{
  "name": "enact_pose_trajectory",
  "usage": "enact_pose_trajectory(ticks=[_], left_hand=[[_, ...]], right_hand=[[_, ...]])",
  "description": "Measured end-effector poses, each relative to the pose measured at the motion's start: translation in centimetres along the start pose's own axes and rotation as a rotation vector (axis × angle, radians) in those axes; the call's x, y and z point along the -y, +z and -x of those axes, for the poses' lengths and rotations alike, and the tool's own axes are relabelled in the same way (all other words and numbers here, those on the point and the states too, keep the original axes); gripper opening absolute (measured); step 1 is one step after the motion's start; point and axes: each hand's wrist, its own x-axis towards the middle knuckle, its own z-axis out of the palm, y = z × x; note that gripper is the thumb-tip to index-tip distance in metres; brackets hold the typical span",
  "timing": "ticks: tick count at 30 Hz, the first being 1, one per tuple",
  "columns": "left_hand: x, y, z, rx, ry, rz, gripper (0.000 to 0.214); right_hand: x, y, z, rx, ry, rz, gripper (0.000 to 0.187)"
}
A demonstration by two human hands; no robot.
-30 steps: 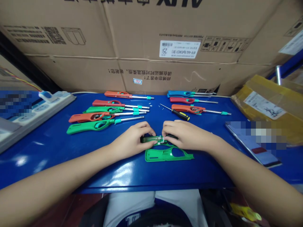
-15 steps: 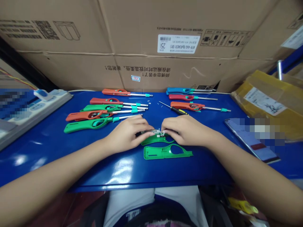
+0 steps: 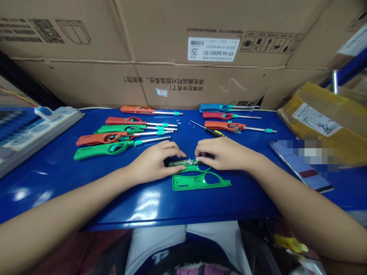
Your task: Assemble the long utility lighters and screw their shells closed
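Observation:
My left hand (image 3: 155, 162) and my right hand (image 3: 222, 152) meet at the middle of the blue table (image 3: 86, 191). Both pinch the inner lighter assembly (image 3: 183, 163), a clear tube with white wires, held over a green shell half (image 3: 190, 168). A second open green shell half (image 3: 200, 180) lies flat just in front of my hands. Fingers of both hands are curled around the assembly's ends.
Several red and green long lighters (image 3: 114, 137) lie at the back left. Blue and red lighters (image 3: 226, 116) and a black-yellow screwdriver (image 3: 210, 131) lie at the back right. A power strip (image 3: 37, 126) sits left, a phone (image 3: 301, 164) and yellow parcel (image 3: 323, 122) right, cardboard boxes (image 3: 183, 53) behind.
My hands have stayed together on the assembly, with only small finger shifts. The view has drifted slightly, so everything sits a little higher and leftward in the frame.

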Motion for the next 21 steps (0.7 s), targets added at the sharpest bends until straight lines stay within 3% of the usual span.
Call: enact_pose_trajectory(ticks=[4,9,13,21], left_hand=[[0.0,-0.3,0.0,0.007,-0.011,0.001,0.031],[0.1,-0.4,0.0,0.024,-0.029,0.028,0.022],[0.7,-0.4,-0.2,-0.018,-0.056,0.023,0.018],[1.6,-0.5,-0.5,-0.155,-0.1,-0.004,0.023]], right_hand=[[0.2,-0.7,0.3,0.005,0.022,0.075,0.012],[1.3,-1.8,0.8,0.076,0.123,0.287,0.017],[2.0,-1.2,0.4,0.126,0.185,0.428,0.014],[0.0,1.0,-0.2,-0.088,0.193,0.315,0.013]])
